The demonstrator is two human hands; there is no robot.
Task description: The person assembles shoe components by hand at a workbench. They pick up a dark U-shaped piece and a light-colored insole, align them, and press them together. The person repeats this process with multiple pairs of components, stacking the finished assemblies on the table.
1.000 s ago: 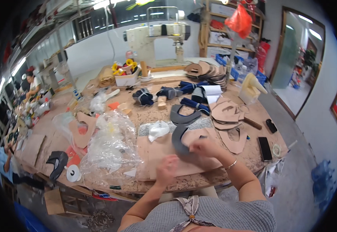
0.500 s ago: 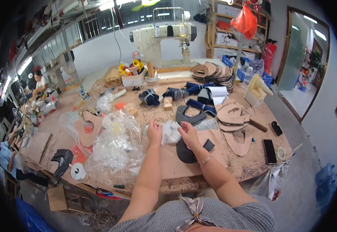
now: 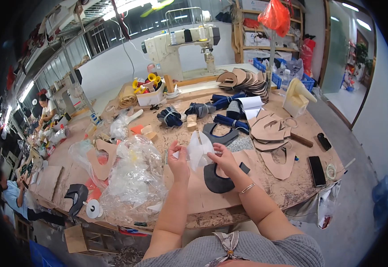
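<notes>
My left hand (image 3: 178, 159) and my right hand (image 3: 223, 160) hold up a thin white sheet (image 3: 198, 150) between them, above the wooden worktable (image 3: 265, 196). Each hand pinches one side of the sheet. Just below my right hand a dark curved leather piece (image 3: 215, 179) lies on a tan board (image 3: 203, 196). Another dark grey cut piece (image 3: 220, 133) rests farther back on the table.
Crumpled clear plastic bags (image 3: 134, 178) pile up left of my hands. Tan leather cut-outs (image 3: 272, 129) lie to the right, with a black phone (image 3: 316, 170) near the edge. Navy bundles (image 3: 223, 102) and a sewing machine (image 3: 180, 42) stand behind. Other people (image 3: 47, 111) work at far left.
My hands have left the dark piece on the board and risen, bringing the white sheet up and spreading it between them. The view has tilted farther up the table.
</notes>
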